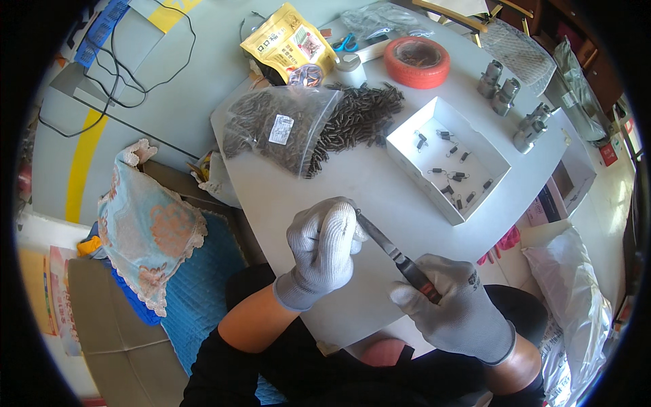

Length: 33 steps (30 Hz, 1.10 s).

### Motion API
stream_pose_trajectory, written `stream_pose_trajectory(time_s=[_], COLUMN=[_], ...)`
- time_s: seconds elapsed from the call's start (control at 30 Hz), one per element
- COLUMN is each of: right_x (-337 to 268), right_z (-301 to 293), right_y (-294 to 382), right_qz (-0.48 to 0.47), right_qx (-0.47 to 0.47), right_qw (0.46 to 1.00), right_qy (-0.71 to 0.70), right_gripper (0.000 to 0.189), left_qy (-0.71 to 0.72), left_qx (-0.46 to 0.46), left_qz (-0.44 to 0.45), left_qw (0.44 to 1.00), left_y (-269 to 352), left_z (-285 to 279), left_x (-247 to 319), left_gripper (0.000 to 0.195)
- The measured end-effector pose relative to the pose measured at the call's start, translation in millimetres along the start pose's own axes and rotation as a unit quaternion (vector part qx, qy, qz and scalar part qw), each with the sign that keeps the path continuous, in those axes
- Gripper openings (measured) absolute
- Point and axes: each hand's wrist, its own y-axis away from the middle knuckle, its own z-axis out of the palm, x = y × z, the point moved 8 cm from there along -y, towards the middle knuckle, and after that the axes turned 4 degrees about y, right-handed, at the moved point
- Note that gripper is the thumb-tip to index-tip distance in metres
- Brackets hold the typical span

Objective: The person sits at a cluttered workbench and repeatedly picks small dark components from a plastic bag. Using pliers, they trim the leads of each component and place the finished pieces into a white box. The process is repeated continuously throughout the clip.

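Note:
My left hand (324, 244), in a grey-white coated glove, is closed above the near part of the table. A tiny dark metal loop (358, 211) shows at its fingertips, apparently the hook of a spring whose body the fingers hide. My right hand (452, 310), gloved alike, grips the dark, red-marked handle of what look like long-nose pliers (402, 259), seen edge-on. Their narrow tip meets the loop beside my left thumb and fingers. Beyond the hands, a white cardboard box (424, 185) holds several loose hooked extension springs (457, 176).
A clear plastic bag (254, 122) spills a pile of dark springs (356, 114) across the table (285, 203). Behind stand an orange-red ring-shaped container (417, 76), a lidded jar (351, 71), blue-handled scissors (346, 43) and a yellow pouch (285, 40). Metal cylindrical parts (506, 96) line the right.

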Motion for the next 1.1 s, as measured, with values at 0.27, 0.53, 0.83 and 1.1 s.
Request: stream_pose_trajectory(time_s=[0.27, 0.53, 0.83, 1.1], right_x=[2, 12, 18, 28], right_z=[5, 11, -3, -15], right_y=[3, 3, -11, -8], right_qz=[0.027, 0.019, 0.054, 0.115], right_qx=[-0.055, -0.066, 0.034, 0.013], right_qw=[0.996, 0.992, 0.998, 0.993], right_qy=[-0.060, -0.101, -0.021, 0.016], right_gripper=[0.063, 0.065, 0.042, 0.033], left_qy=[0.063, 0.019, 0.135, 0.210], left_qx=[-0.036, -0.073, -0.006, -0.086], left_qz=[0.022, 0.079, -0.222, -0.245], left_qw=[0.997, 0.994, 0.966, 0.943], left_y=[6, 6, 0, -6], left_z=[-1, -2, 5, 3], left_x=[0, 7, -22, -28], left_gripper=[0.027, 0.013, 0.035, 0.036])
